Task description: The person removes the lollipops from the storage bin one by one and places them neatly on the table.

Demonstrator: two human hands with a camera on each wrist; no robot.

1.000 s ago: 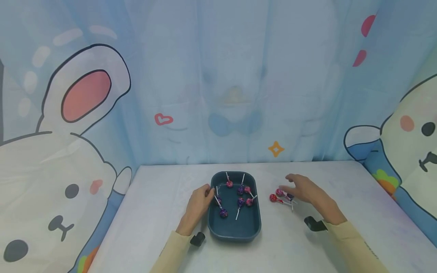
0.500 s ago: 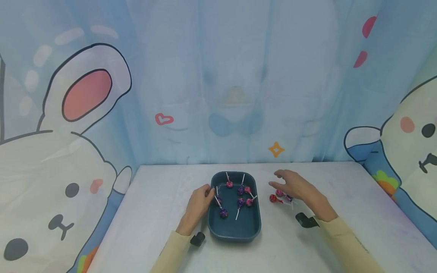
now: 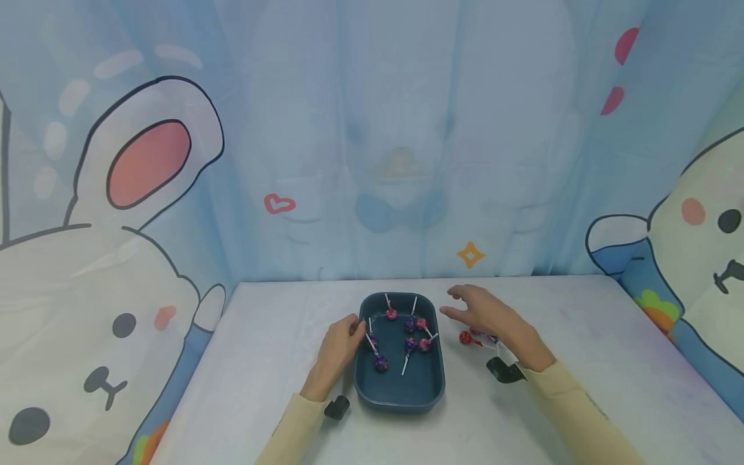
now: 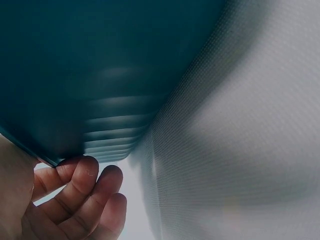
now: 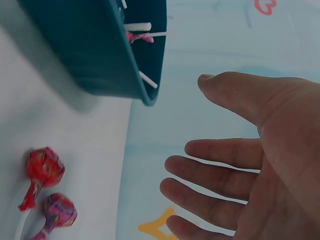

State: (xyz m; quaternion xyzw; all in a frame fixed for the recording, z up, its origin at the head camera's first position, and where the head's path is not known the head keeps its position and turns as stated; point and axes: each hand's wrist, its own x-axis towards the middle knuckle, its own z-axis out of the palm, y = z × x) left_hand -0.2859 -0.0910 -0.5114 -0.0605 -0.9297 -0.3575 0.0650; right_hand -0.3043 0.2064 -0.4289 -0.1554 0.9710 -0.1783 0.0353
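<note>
A dark teal plastic bin [image 3: 400, 395] stands on the table with several lollipops lying in it, among them a purple one [image 3: 380, 364] and a red one [image 3: 391, 314]. My left hand [image 3: 340, 342] pinches the bin's left rim; in the left wrist view its fingers [image 4: 86, 172] curl against the outer wall. Right of the bin, my right hand [image 3: 488, 316] hovers over the table, fingers spread and holding nothing. Below it lie a red lollipop [image 5: 45, 167] and a purple-pink lollipop [image 5: 60, 210]; in the head view the hand and wrist partly cover this small group.
The white table [image 3: 290, 310] runs back to a light blue curtain [image 3: 407, 129] printed with cartoon animals. A black wrist camera [image 3: 504, 370] hangs below the right wrist, close to the loose lollipops, and another [image 3: 337, 407] is on the left wrist.
My right hand has moved left and slightly away from me, from over the loose lollipops toward the bin's right side. The left hand and bin have stayed put.
</note>
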